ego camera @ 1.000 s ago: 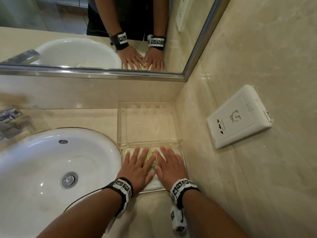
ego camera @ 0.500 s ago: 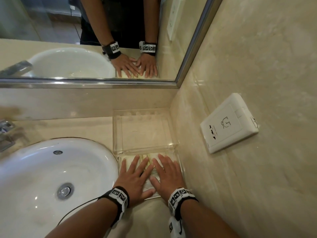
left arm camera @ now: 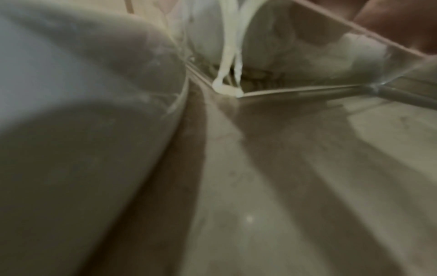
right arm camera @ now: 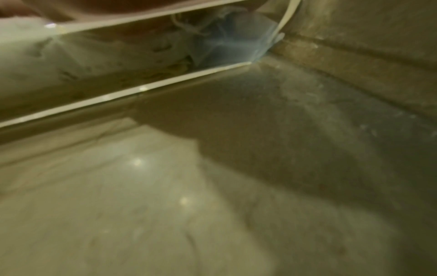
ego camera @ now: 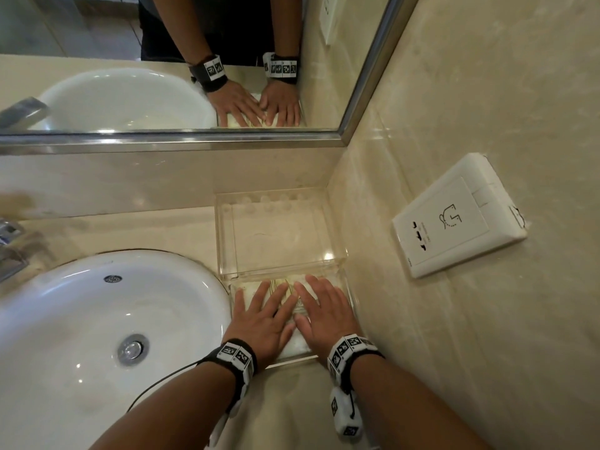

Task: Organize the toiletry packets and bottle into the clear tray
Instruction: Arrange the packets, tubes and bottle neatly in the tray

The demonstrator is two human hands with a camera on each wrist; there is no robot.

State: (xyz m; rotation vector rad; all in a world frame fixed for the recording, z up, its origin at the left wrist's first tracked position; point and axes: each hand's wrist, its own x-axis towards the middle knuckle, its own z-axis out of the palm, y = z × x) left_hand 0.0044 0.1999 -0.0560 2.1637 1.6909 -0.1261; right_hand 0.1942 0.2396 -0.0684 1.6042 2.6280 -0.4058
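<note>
Head view shows both hands lying flat, palms down, side by side on the white toiletry packets (ego camera: 259, 289) in the near compartment of the clear tray (ego camera: 224, 254). The left hand (ego camera: 259, 319) has its fingers straight and spread, its grip slack and curled round nothing; the right hand (ego camera: 324, 313) lies the same way, its thumb beside the left thumb. The tray sits on the beige worktop (ego camera: 146, 228) in the corner, between the white sink (ego camera: 97, 319) and the side wall. Its far compartment holds no packets. I cannot make out a bottle. A wall socket plate (ego camera: 454, 219) sits to the right, and the mirror (ego camera: 162, 60) reflects both hands.
</note>
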